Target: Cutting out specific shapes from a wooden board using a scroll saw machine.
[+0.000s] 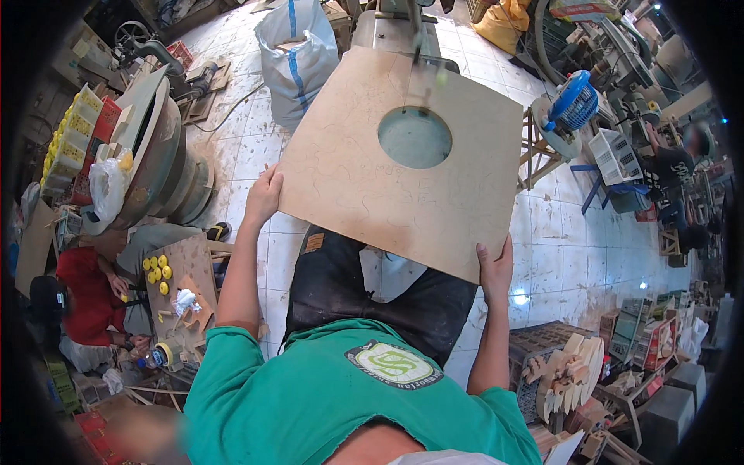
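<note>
The left grip [264, 194] grasps the left edge of a large tan board [364, 174] near its close corner; the right grip [496, 271] clasps the opposite close corner. The board spans the space between the hands, above the wearer's dark trousers [329, 279], and reaches forward to a machine [381, 32]. Fine dark lines mark its face, and a round hole [415, 137] nearer the far edge shows a grey-green surface beneath. It looks thin and smooth, so it is probably light for its width, fairly stiff but apt to flex, and weakest in the narrow strip beyond the hole. Holding opposite edges, as here, seems the steadiest choice; the hole's rim seems a poor place to pull. Beyond the board's left side stands a white sack [291, 66] with blue stripes; to its right is a blue basket [573, 101]. Far left, a co-worker in red [84, 298] sits by a small desk [190, 260] bearing yellow round pieces [159, 271].
</note>
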Demonstrator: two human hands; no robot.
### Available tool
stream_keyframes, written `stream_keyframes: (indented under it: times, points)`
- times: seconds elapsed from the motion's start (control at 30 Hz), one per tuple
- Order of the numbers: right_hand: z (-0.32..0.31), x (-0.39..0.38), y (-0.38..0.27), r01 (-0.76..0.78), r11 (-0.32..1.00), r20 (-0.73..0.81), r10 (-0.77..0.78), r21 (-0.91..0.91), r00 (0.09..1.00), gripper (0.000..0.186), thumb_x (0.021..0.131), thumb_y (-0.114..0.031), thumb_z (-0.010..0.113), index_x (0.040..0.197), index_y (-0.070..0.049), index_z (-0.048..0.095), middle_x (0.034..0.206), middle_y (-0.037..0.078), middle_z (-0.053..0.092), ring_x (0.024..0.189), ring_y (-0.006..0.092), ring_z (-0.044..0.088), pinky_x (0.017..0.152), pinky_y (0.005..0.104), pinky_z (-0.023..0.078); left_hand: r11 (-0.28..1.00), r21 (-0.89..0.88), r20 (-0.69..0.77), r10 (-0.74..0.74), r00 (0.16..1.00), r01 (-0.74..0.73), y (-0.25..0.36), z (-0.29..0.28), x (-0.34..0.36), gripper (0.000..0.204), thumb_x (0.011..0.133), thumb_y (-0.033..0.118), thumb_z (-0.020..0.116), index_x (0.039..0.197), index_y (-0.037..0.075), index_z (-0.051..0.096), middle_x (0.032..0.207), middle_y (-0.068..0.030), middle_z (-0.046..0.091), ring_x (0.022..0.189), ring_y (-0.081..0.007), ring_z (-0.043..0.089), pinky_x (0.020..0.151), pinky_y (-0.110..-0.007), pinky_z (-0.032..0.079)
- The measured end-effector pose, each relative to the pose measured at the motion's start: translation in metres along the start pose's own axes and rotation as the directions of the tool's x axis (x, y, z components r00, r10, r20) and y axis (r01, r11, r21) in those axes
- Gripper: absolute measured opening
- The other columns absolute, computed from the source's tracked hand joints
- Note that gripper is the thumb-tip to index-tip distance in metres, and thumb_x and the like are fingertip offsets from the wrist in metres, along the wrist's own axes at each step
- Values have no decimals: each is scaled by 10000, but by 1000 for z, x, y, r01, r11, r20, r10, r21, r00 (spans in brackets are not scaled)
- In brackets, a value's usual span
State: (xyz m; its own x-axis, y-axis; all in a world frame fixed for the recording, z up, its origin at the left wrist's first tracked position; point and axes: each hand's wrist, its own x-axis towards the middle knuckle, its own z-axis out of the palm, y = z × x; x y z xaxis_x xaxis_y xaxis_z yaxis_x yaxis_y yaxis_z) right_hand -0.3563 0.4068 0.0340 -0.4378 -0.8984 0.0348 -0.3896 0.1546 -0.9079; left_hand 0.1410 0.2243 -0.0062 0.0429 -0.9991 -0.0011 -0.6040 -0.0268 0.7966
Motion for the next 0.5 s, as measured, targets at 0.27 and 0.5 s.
stream_keyframes:
  times: [0.27, 0.5]
  points:
    - [3, -8, 3, -22, 996, -1, 22, 81, 1000, 633, 912, -252, 726, 1412, 12, 442, 1297, 194, 596, 1199, 283, 567, 1047, 380, 417, 999, -43, 45, -28, 999, 30, 17, -7, -2, 431, 1015, 338, 472, 1328, 69, 599, 1206, -200, 671, 1113, -319, 644, 963, -375, 475]
    - [13, -25, -3, -61, 992, -11, 63, 108, 998, 613, 926, -183, 704, 1431, 15, 418, 1325, 192, 576, 1219, 273, 549, 1053, 372, 407, 995, -68, 77, -62, 995, 67, 22, -18, 4, 432, 1015, 317, 482, 1339, 52, 591, 1184, -178, 689, 1096, -260, 650, 957, -347, 474]
